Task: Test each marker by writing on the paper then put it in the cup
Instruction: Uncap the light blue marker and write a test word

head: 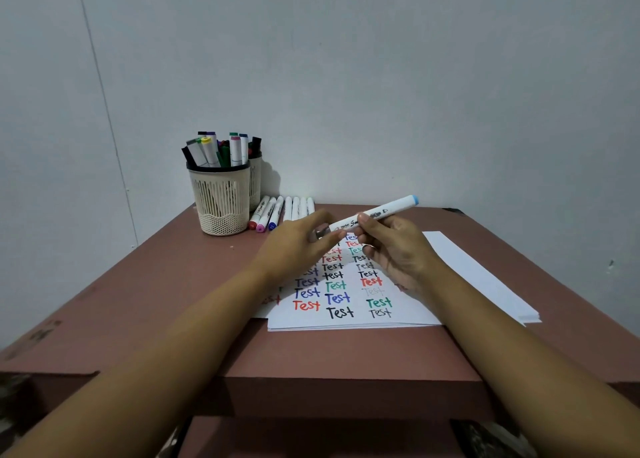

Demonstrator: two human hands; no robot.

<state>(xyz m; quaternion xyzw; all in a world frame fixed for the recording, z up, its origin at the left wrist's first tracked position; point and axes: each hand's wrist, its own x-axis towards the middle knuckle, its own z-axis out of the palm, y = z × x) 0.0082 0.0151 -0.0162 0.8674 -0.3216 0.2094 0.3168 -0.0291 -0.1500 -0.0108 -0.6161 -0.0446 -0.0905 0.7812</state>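
A white marker (388,211) with a light blue end is held above the paper, slanting up to the right. My right hand (394,246) grips its barrel. My left hand (298,243) pinches the grey cap at its lower left end. Beneath the hands lies a stack of white paper (460,270) covered with rows of the word "Test" in several colours. A beige slatted cup (221,198) full of markers stands at the table's far left. Several more markers (277,211) lie in a row beside the cup.
A second beige cup (255,180) with dark markers stands behind the first, against the grey wall. The brown table (180,284) ends at a front edge near me, with a lower shelf beneath.
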